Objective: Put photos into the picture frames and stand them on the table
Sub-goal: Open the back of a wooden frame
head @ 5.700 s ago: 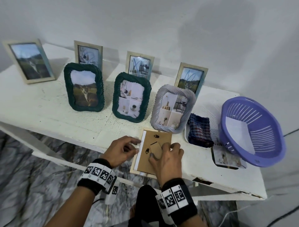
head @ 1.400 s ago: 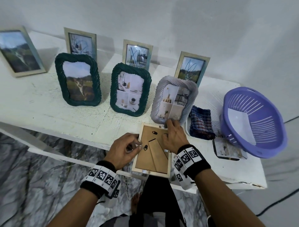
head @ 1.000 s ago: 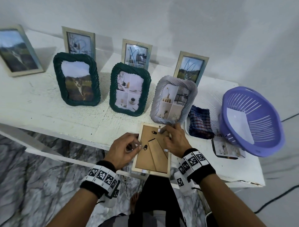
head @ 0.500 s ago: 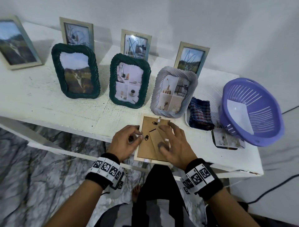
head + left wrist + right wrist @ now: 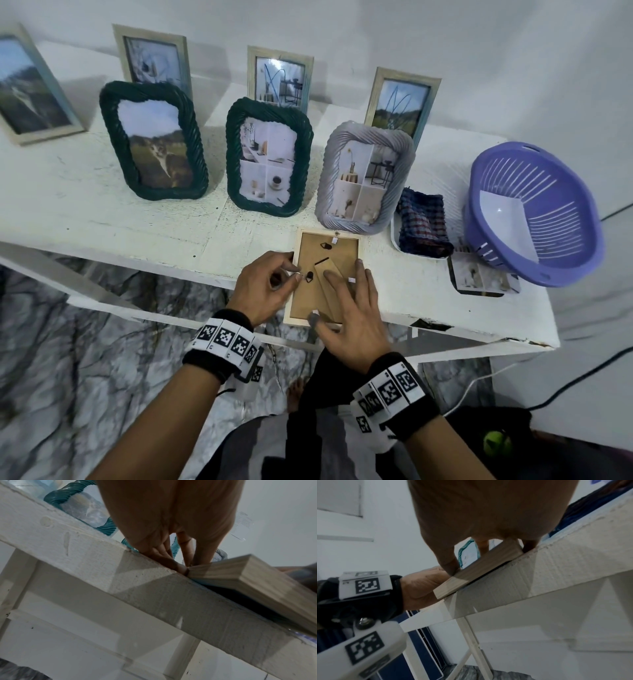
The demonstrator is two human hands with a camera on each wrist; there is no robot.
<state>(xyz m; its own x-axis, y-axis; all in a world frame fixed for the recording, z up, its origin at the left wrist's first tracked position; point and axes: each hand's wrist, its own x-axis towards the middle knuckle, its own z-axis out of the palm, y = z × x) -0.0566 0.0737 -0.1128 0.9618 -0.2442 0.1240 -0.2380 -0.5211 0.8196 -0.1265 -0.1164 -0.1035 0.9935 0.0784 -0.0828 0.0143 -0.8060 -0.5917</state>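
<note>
A light wooden picture frame (image 5: 310,253) lies face down at the table's front edge, brown backing board and folded stand up. My left hand (image 5: 291,272) has curled fingers, and thumb and forefinger pinch the frame's left edge at a small clip. In the left wrist view the fingertips (image 5: 183,566) meet the frame's side (image 5: 240,574). My right hand (image 5: 342,294) lies spread on the backing with straight fingers, thumb at the near edge. The right wrist view shows the frame (image 5: 479,569) overhanging the table edge. A loose photo (image 5: 479,277) lies by the basket.
Several filled frames stand in two rows on the white table (image 5: 102,212); the grey one (image 5: 366,178) is just behind the flat frame. A checked cloth (image 5: 423,222) lies in a white tray, and a purple basket (image 5: 534,212) is at the right end.
My right hand has come back from the frame's far edge and now lies flat across the backing. My left hand stays at the frame's left edge.
</note>
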